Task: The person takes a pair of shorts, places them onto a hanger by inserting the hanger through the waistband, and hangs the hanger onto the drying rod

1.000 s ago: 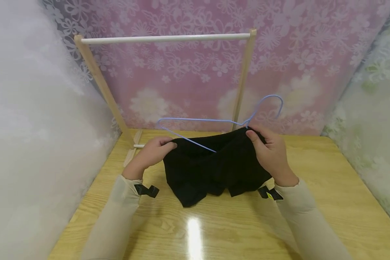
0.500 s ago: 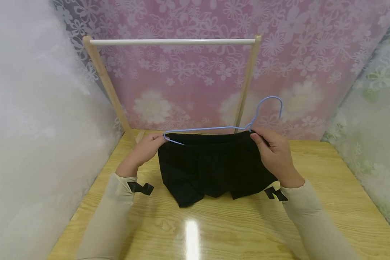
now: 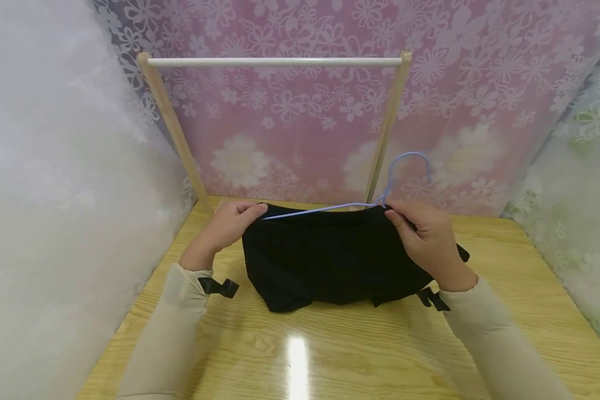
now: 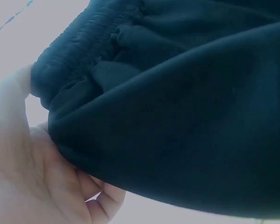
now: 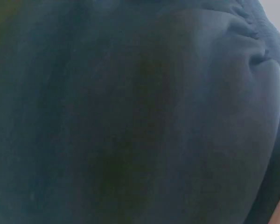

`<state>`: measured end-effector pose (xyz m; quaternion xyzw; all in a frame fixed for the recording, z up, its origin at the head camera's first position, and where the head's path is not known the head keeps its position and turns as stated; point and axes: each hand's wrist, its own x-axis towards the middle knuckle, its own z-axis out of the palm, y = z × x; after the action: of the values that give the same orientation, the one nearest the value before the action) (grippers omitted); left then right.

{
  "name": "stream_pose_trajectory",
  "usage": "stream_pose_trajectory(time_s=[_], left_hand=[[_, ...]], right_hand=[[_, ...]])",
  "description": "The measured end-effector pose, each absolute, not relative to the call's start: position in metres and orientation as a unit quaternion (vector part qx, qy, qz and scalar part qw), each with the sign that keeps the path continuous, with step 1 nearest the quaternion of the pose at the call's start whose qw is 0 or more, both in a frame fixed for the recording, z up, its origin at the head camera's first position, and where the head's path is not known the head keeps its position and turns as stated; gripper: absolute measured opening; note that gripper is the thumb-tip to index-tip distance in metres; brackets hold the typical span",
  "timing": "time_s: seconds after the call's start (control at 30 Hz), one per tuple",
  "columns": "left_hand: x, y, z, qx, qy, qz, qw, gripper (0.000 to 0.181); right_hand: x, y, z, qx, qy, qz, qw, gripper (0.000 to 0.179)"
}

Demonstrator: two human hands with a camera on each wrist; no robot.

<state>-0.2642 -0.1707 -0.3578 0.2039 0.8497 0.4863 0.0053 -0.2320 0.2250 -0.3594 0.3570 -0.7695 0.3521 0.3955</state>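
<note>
Black shorts [image 3: 330,261] hang stretched between both hands above the table, waistband up. The left hand [image 3: 230,225] pinches the left end of the waistband between thumb and fingers. Its gathered elastic waistband [image 4: 79,56] shows close up in the left wrist view. A blue wire hanger [image 3: 325,209] slants into the waist opening, its left end hidden by cloth and the left thumb. At the right end, the right hand [image 3: 427,239] grips the waistband just below the hanger's neck; the hook rises free above it. Dark cloth fills most of the right wrist view.
Behind the shorts stands a small rack with a white top rod [image 3: 275,61] and wooden posts [image 3: 387,122]. The wooden table [image 3: 360,350] lies beneath. Pink floral cloth backs the scene, with pale walls at both sides.
The hanger's left end has gone down into the waistband. The left hand moved left to that end, then its thumb came over the waistband's edge. The right hand keeps its grip.
</note>
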Motion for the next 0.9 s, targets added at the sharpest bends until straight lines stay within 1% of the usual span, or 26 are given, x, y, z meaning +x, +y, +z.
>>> stream_pose_trajectory(time_s=[0.07,0.2,0.23,0.3,0.4,0.67,0.9], left_hand=[[-0.264,-0.17,-0.361,0.223,0.844,0.487,0.005,0.052],[-0.266,-0.175,-0.369,0.253,0.822,0.51,0.029,0.057],[-0.267,-0.177,-0.371,0.258,0.814,0.519,0.033,0.057],[-0.269,-0.182,-0.376,0.262,0.802,0.536,0.036,0.05],[-0.27,-0.189,-0.383,0.258,0.805,0.534,0.021,0.038],[-0.263,-0.185,-0.39,0.23,0.861,0.452,-0.025,0.045],[-0.257,-0.18,-0.388,0.244,0.857,0.448,-0.073,0.03]], right_hand=[[-0.232,0.222,-0.361,0.353,-0.77,0.349,0.4,0.034],[-0.231,0.22,-0.364,0.324,-0.774,0.36,0.408,0.028],[-0.231,0.221,-0.364,0.315,-0.774,0.366,0.408,0.027],[-0.232,0.223,-0.365,0.299,-0.776,0.38,0.405,0.024],[-0.234,0.227,-0.365,0.284,-0.777,0.391,0.402,0.025],[-0.238,0.226,-0.37,0.309,-0.769,0.381,0.409,0.022],[-0.239,0.225,-0.372,0.325,-0.762,0.379,0.413,0.025]])
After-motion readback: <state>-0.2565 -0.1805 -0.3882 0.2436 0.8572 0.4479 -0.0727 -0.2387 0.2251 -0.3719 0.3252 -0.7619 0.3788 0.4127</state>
